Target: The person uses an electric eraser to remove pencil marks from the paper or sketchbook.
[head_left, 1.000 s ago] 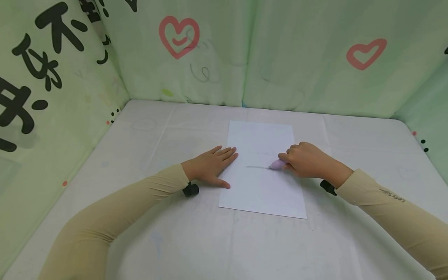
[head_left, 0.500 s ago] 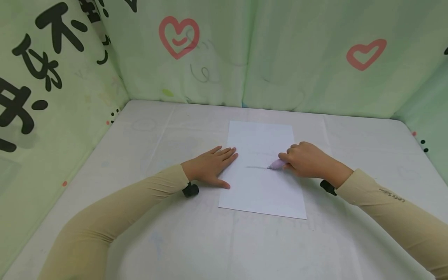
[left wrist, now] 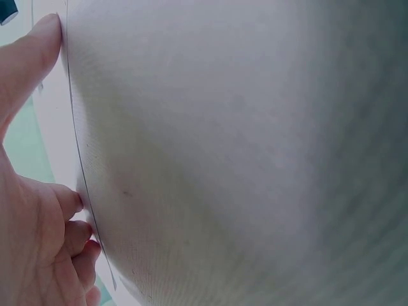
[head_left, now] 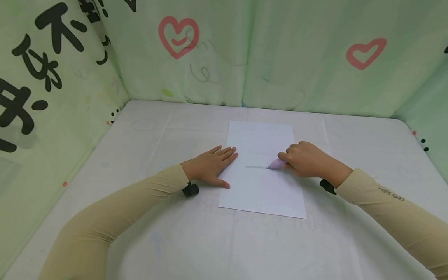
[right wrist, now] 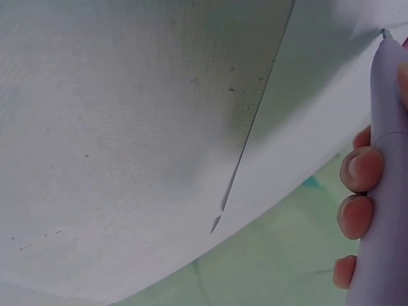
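A white sheet of paper (head_left: 260, 182) lies on the white table (head_left: 175, 241) in the head view. My left hand (head_left: 211, 165) rests flat on the paper's left edge, fingers straight. My right hand (head_left: 308, 159) grips a pale purple pen (head_left: 277, 164) with its tip on the paper at the right end of a short grey line (head_left: 256, 167). In the right wrist view the pen (right wrist: 381, 191) runs up the right side with fingers (right wrist: 358, 171) curled round it, beside the paper's edge (right wrist: 299, 146). The left wrist view shows my left fingers (left wrist: 38, 191) on the table by the paper edge.
Green padded walls (head_left: 287, 50) with red hearts and black characters close in the table at the back, left and right. A black wrist camera mount (head_left: 190, 189) sits under my left wrist, another (head_left: 328, 186) under my right.
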A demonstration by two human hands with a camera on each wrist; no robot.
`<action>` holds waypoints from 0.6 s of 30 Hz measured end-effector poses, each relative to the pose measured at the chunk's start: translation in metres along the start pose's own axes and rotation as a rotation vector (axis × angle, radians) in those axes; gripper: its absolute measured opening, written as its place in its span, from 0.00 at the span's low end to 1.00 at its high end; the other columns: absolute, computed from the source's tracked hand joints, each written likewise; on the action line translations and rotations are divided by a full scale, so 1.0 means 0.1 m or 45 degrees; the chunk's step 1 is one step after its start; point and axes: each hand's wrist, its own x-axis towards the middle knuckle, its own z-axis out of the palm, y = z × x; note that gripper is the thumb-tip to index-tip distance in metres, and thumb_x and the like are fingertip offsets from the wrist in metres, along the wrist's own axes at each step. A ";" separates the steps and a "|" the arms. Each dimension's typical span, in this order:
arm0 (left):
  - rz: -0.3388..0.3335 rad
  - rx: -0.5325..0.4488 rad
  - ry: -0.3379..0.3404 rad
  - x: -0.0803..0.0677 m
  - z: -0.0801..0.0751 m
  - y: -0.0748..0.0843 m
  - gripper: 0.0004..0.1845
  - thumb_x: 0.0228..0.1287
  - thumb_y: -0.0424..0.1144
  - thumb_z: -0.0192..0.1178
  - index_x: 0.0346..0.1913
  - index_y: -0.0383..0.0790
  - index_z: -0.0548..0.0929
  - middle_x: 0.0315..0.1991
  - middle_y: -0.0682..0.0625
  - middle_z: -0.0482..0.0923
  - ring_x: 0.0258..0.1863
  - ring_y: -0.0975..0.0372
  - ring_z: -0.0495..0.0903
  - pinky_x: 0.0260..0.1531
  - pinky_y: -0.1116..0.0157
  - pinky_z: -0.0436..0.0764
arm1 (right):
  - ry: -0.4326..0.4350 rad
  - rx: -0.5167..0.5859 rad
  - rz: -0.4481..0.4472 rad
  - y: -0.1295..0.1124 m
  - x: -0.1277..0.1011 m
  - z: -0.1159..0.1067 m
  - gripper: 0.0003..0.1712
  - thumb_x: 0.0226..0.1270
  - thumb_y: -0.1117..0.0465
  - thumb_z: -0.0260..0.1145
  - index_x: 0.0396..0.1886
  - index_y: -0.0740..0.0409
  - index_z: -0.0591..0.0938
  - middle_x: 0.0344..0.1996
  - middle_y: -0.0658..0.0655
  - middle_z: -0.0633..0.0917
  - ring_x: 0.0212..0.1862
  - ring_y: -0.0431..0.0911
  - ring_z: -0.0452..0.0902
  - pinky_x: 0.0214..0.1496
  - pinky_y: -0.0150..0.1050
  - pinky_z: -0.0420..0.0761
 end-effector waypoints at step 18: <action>-0.007 -0.002 0.005 0.01 0.02 -0.01 0.54 0.58 0.72 0.47 0.75 0.39 0.40 0.77 0.45 0.37 0.76 0.57 0.40 0.75 0.57 0.39 | -0.012 0.008 -0.014 0.02 0.01 0.01 0.13 0.52 0.61 0.72 0.24 0.54 0.73 0.12 0.48 0.69 0.18 0.42 0.65 0.22 0.37 0.65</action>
